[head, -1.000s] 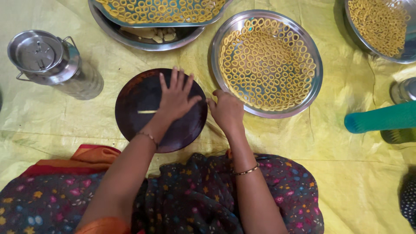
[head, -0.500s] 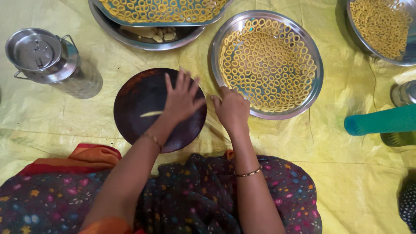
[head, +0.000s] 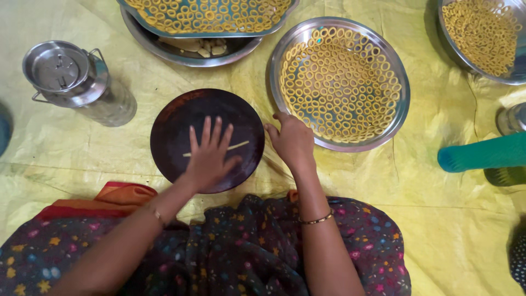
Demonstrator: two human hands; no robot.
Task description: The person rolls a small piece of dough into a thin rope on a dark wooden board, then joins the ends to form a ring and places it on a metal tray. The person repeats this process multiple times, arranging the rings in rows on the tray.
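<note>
The left hand [head: 211,156] lies flat with its fingers spread, palm down on a thin pale dough strip [head: 236,146] that runs across the dark round board [head: 175,123] at centre frame. The grip is open and pressing, not pinching; the strip shows on both sides of the fingers. The left forearm comes up from the lower left of the frame, a thin bangle at the wrist.

The right hand [head: 293,140] sits just right of the board, at its edge, knuckles up and fingers loosely curled downward. Whether it holds anything under the fingers cannot be told. Its fingertips rest near the gap between the board and the steel plate [head: 402,109] to the upper right. The right forearm rises from the bottom centre, a gold bangle [head: 316,219] on it.

The plate is filled with small yellow dough rings [head: 339,82] laid in close rows. At the top of the frame a tray [head: 290,11] of rings lies over a steel bowl [head: 164,49]. Another ring-filled plate [head: 460,57] is at the upper right corner. A lidded steel can [head: 76,82] stands at upper left. All of it rests on a yellow sheet [head: 438,230] on the floor. A green sleeve [head: 485,153] enters from the right edge. A dark flowered cloth [head: 241,257] covers the person's lap at the bottom.
</note>
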